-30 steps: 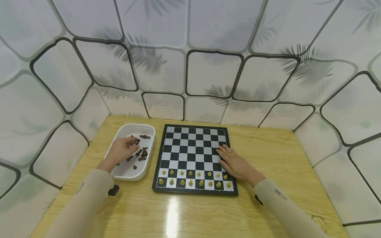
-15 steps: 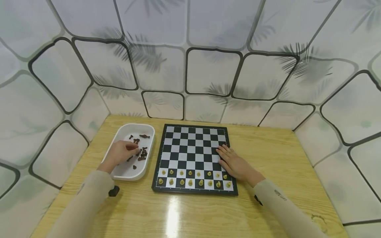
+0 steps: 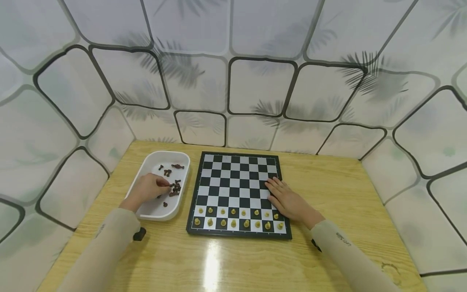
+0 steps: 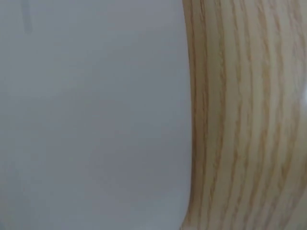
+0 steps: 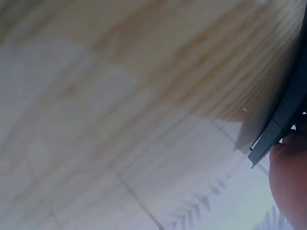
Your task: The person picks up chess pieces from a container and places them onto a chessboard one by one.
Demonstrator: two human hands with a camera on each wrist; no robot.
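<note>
My left hand (image 3: 148, 187) reaches into the white tray (image 3: 155, 216), its thumb and index finger pinching a dark brown chess piece (image 3: 171, 185) among several others. The fingertips partly hide that piece. On the right, my right hand (image 3: 288, 200) lies flat with straight fingers over the right edge of the chessboard (image 3: 229, 183). Two rows of yellowish chess pieces (image 3: 233, 223) stand along the board's near side. The tray's outer wall (image 4: 105, 115) fills much of the left wrist view. At the right of the right wrist view, the board's dark edge (image 5: 283, 108) meets part of the hand.
The wooden table (image 3: 175, 259) carries tray and board side by side, with a narrow strip between them. Patterned wall panels (image 3: 262, 89) enclose the back and both sides. More dark chess pieces (image 3: 178, 166) lie loose at the tray's far end.
My left hand has moved slightly nearer and its spread thumb and fingers have come together at a dark chess piece. The right hand has stayed on the board.
</note>
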